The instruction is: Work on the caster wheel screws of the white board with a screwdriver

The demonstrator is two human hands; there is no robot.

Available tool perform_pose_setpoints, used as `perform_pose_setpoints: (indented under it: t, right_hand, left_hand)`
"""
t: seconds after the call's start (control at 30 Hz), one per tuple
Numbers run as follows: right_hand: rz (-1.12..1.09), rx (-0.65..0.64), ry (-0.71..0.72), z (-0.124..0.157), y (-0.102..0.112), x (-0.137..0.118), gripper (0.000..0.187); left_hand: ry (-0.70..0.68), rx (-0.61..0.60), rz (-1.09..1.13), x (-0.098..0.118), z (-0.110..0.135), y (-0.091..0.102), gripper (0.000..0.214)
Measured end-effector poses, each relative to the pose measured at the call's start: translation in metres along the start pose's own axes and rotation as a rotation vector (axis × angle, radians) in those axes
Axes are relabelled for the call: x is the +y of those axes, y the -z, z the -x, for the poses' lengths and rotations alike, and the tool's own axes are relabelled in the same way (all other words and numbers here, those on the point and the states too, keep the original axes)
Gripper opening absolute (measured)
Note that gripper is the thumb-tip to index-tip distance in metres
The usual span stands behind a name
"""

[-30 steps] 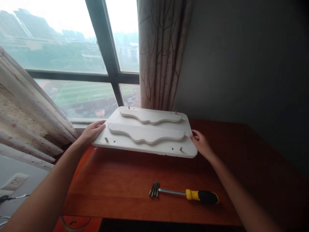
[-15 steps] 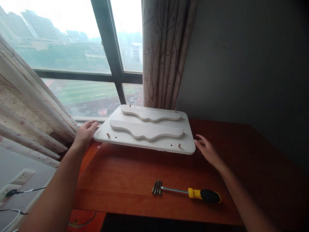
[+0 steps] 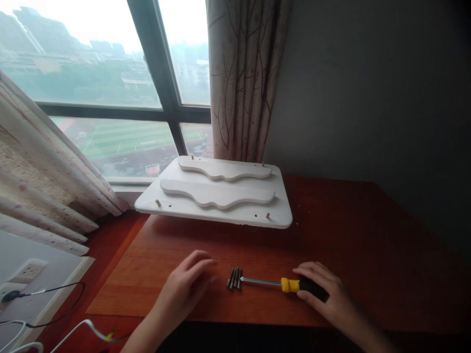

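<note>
My right hand (image 3: 327, 289) reaches over the black end of a yellow-and-black screwdriver (image 3: 290, 285), thumb and fingers apart on either side of the handle. I cannot tell whether they touch it. The metal shaft points left, its tip against several dark screws (image 3: 234, 278) lying side by side. To the left of these screws, my left hand (image 3: 193, 279) hovers with loosely bent fingers and holds nothing. Beyond both hands is a white board (image 3: 221, 218) with rounded corners. Two wavy-edged white rails (image 3: 221, 196) lie on top, and wooden dowels (image 3: 158, 203) stick up near its corners.
The brown wooden table (image 3: 176, 245) has its front edge close to me. A window (image 3: 110, 147) and a patterned curtain (image 3: 243, 78) stand behind the board. At lower left are a wall socket (image 3: 27, 271) and a white cable (image 3: 79, 326).
Both hands have left the white board's sides and come toward me, the left near the screws, the right around the screwdriver handle. The view has shifted slightly.
</note>
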State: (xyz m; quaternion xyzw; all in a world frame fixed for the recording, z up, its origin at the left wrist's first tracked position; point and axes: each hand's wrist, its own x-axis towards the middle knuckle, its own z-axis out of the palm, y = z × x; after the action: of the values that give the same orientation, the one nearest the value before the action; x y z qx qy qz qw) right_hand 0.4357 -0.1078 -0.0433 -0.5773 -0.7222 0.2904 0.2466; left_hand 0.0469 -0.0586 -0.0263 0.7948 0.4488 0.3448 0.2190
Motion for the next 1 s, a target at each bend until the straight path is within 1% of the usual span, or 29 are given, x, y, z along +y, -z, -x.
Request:
perform_pose_setpoints:
  t: [0.03, 0.07, 0.13, 0.3, 0.43, 0.53, 0.7, 0.9, 1.0]
  right_hand:
    - [0.012, -0.004, 0.025, 0.002, -0.003, -0.003, 0.031]
    - [0.014, -0.002, 0.045, 0.002, -0.006, -0.004, 0.028]
    - [0.001, 0.013, 0.073, 0.003, -0.010, -0.006, 0.024]
    - [-0.038, 0.049, 0.097, 0.002, -0.010, -0.004, 0.021]
    - [-0.050, 0.036, 0.097, 0.003, -0.009, -0.002, 0.021]
    - [-0.053, 0.020, 0.087, 0.003, -0.009, -0.003, 0.022]
    - [-0.062, 0.030, 0.093, 0.002, -0.008, -0.005, 0.022]
    - [-0.057, 0.044, 0.079, -0.002, -0.007, -0.010, 0.023]
    - [-0.053, 0.049, 0.085, -0.004, -0.008, -0.012, 0.022]
  left_hand:
    - [-0.053, -0.068, -0.021, 0.003, 0.000, -0.005, 0.016]
    - [-0.097, -0.110, -0.046, 0.004, -0.001, -0.009, 0.016]
    - [-0.148, -0.137, -0.094, 0.006, -0.003, -0.014, 0.017]
    - [-0.160, -0.171, -0.169, 0.007, -0.006, -0.022, 0.023]
    - [-0.171, -0.208, -0.212, 0.007, -0.006, -0.029, 0.025]
    - [-0.174, -0.198, -0.228, 0.007, -0.006, -0.030, 0.022]
    - [-0.177, -0.167, -0.228, 0.010, -0.008, -0.029, 0.016]
    - [-0.171, -0.173, -0.217, 0.019, -0.012, -0.032, 0.035]
    - [-0.177, -0.167, -0.228, 0.022, -0.014, -0.038, 0.033]
